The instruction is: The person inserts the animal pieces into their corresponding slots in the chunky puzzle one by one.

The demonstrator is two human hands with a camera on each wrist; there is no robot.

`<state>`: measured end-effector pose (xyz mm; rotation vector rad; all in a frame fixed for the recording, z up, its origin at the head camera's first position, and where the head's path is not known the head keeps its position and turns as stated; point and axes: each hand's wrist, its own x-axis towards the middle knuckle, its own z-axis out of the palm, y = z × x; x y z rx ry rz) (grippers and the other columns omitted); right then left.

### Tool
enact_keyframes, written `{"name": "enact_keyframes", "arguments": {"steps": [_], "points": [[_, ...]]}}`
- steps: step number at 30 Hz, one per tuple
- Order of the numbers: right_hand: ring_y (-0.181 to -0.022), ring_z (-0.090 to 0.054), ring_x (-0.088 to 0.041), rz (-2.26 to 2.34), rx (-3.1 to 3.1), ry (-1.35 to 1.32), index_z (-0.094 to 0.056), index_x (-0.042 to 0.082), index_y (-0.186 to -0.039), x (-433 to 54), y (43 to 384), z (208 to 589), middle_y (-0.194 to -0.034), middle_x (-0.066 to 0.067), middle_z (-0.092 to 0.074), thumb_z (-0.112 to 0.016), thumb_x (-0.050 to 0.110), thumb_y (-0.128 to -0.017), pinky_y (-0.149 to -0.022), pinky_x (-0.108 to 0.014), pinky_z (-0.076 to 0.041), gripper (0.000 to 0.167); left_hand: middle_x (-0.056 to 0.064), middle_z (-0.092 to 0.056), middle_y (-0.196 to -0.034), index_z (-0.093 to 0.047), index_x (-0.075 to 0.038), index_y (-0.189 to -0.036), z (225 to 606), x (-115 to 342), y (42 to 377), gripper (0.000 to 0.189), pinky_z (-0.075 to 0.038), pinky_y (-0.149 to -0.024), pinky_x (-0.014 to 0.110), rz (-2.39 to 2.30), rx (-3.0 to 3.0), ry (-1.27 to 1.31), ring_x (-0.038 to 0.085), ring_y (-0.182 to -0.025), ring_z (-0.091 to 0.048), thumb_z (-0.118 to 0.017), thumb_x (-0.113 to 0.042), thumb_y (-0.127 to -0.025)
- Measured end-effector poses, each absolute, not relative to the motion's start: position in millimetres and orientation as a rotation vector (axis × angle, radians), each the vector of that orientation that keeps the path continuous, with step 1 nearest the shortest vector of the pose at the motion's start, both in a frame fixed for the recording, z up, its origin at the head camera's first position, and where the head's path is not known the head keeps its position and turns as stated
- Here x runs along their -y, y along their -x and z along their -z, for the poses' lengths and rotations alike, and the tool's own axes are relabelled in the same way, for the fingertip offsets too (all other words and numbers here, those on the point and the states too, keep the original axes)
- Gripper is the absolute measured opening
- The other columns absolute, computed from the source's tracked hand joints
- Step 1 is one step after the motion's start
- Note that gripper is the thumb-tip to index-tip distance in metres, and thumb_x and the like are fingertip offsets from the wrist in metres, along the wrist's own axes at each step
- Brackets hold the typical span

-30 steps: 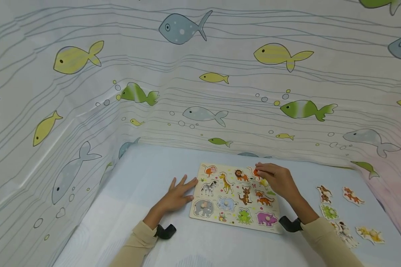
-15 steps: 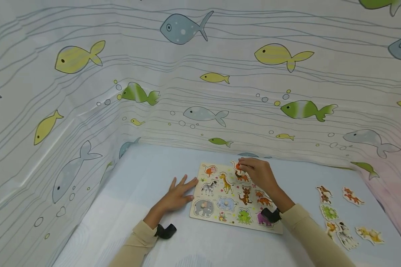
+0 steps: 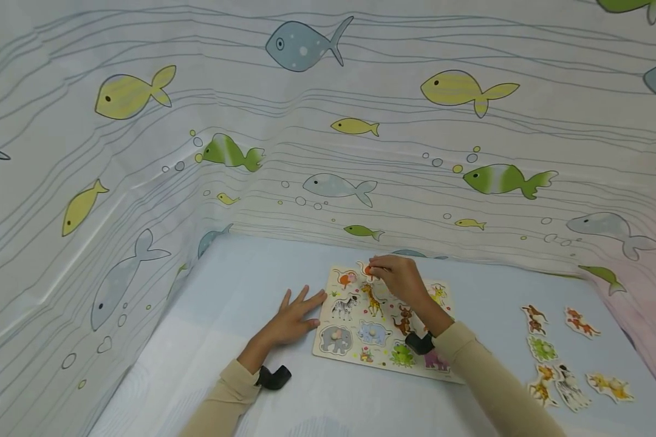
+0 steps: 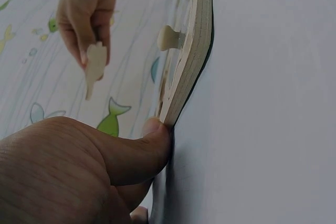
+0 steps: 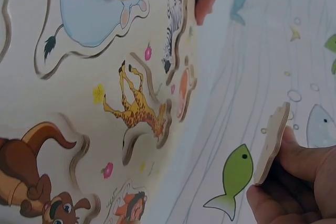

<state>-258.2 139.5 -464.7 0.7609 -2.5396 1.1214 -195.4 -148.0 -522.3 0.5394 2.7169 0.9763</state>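
My right hand pinches an orange monkey puzzle piece above the top edge of the wooden animal puzzle board. In the right wrist view the piece is seen nearly edge-on between thumb and fingers, apart from the board. Beneath it in the head view are the printed monkey recess and the giraffe recess. My left hand lies with fingers spread at the board's left edge. Its thumb touches that edge. The right forearm covers part of the board's right side.
Knobbed elephant and blue rhino pieces sit in the board. Loose pieces lie at the right: frog, zebra, giraffe, a yellow animal and others. A fish-patterned curtain rises behind the table.
My right hand has moved left along the board's top edge with the monkey piece, from the upper right corner to above the giraffe. The left hand has stayed at the edge.
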Motion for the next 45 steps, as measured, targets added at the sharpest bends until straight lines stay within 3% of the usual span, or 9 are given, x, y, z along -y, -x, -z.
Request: {"name": "enact_keyframes", "arguments": {"steps": [4,13,26,34,41,45], "points": [[-0.108,-0.071,-0.030,-1.160,2.573,-0.760,-0.076,0.001,-0.111,-128,258,467,-0.118,-0.015,-0.073,-0.070,0.011,-0.092,-0.083,-0.039,-0.062,0.022,-0.001,-0.034,-0.162,-0.039,-0.019,-0.154,523,148,196,0.066,0.015,-0.124,0.056,-0.966,-2.715,-0.531,0.031,-0.157,-0.009,-0.067,-0.022,-0.095],[-0.097,-0.074,-0.026,-1.227,2.601,-0.690,-0.076,0.002,-0.112,-101,265,481,-0.118,-0.014,-0.073,-0.071,0.014,-0.092,-0.077,-0.033,-0.063,0.024,0.000,-0.034,-0.162,-0.038,-0.018,-0.155,523,148,196,0.065,0.013,-0.123,0.059,-0.962,-2.712,-0.550,0.033,-0.156,-0.009,-0.066,-0.022,-0.096],[-0.102,-0.072,-0.029,-1.286,2.677,-0.616,-0.074,0.000,-0.115,-86,271,496,-0.120,-0.017,-0.072,-0.069,0.013,-0.094,-0.081,-0.039,-0.062,0.025,0.002,-0.034,-0.162,-0.038,-0.017,-0.155,524,149,195,0.065,0.012,-0.123,0.060,-0.969,-2.722,-0.577,0.035,-0.156,-0.011,-0.065,-0.022,-0.096],[-0.097,-0.072,-0.028,-1.291,2.681,-0.606,-0.075,0.001,-0.114,-83,272,507,-0.118,-0.018,-0.072,-0.069,0.012,-0.094,-0.079,-0.039,-0.062,0.023,0.005,-0.035,-0.161,-0.039,-0.014,-0.154,521,148,194,0.064,0.011,-0.122,0.061,-0.983,-2.713,-0.589,0.037,-0.156,-0.012,-0.065,-0.020,-0.096],[-0.072,-0.069,-0.012,-1.280,2.644,-0.636,-0.075,0.002,-0.113,-80,274,513,-0.116,-0.017,-0.073,-0.068,0.011,-0.095,-0.072,-0.032,-0.061,0.022,0.004,-0.034,-0.162,-0.039,-0.015,-0.154,519,149,194,0.064,0.011,-0.122,0.062,-0.963,-2.717,-0.596,0.037,-0.155,-0.012,-0.065,-0.020,-0.096],[-0.074,-0.069,-0.013,-1.226,2.652,-0.627,-0.075,0.002,-0.113,-78,273,514,-0.116,-0.017,-0.073,-0.068,0.009,-0.094,-0.073,-0.033,-0.061,0.021,0.004,-0.034,-0.162,-0.038,-0.015,-0.155,520,150,194,0.065,0.011,-0.123,0.061,-0.966,-2.714,-0.594,0.036,-0.156,-0.011,-0.066,-0.020,-0.096]]}}
